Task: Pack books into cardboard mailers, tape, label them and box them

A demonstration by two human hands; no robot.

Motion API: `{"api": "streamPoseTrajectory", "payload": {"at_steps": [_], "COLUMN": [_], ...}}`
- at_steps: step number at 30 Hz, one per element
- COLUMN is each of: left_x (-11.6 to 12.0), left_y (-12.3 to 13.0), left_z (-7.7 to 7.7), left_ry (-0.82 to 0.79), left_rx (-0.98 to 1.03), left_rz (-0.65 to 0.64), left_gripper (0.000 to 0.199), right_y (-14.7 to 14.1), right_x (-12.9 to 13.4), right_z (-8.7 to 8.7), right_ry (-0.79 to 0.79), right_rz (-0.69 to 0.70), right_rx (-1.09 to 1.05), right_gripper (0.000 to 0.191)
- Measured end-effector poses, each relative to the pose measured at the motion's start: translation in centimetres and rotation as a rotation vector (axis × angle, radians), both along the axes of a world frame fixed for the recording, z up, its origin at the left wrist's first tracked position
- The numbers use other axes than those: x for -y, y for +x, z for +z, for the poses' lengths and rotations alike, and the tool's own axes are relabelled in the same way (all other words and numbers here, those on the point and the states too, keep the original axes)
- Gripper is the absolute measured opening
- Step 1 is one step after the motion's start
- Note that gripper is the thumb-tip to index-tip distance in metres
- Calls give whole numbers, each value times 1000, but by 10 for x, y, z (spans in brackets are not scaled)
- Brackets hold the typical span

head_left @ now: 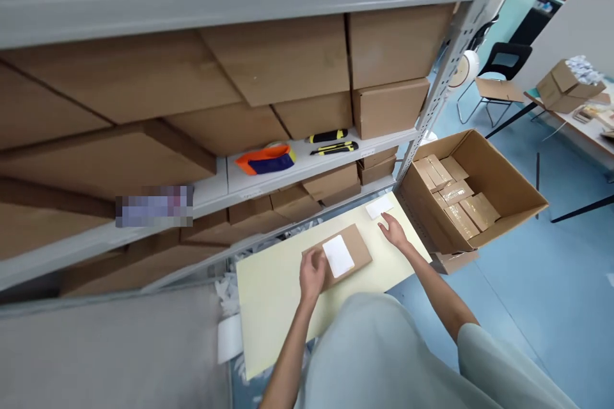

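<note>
A flat cardboard box (361, 245) lies on the pale yellow board, with a white label (338, 255) on its top. My left hand (313, 273) is at the box's left end, fingers curled over that edge beside the label. Farther right, my right hand (393, 230) is held out over the board, its fingers apart and nothing visible in them. Just beyond its fingertips lies a small stack of white labels (378, 206). The pale yellow board (268, 287) stretches beneath both hands.
A shelf rack with cardboard boxes (288, 57) stands in front. Its ledge carries utility knives (334, 148) and an orange-and-blue tape dispenser (266, 160). At right is an open carton (508, 185) containing several small taped boxes. A chair (501, 86) and table stand farther off.
</note>
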State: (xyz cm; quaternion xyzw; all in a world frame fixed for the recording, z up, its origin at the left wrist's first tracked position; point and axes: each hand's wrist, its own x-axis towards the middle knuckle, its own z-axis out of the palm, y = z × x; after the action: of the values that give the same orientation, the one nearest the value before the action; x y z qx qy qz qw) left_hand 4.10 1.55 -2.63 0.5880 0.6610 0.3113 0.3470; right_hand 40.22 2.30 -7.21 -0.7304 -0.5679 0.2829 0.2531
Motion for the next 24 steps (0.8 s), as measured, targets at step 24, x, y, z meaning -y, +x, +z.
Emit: {"api": "streamPoseTrajectory", "payload": {"at_steps": [24], "left_x": [-10], "left_y": [121], "left_z": [-9], "left_ry": [4], "left_rx": [-186], "left_rz": [-191], "left_gripper": [40], "right_y": [49], "right_x": [-97], "right_z": [-48], "right_ry": [-347], "right_rz": [-509], "right_rx": [-111], "right_gripper": [25]}}
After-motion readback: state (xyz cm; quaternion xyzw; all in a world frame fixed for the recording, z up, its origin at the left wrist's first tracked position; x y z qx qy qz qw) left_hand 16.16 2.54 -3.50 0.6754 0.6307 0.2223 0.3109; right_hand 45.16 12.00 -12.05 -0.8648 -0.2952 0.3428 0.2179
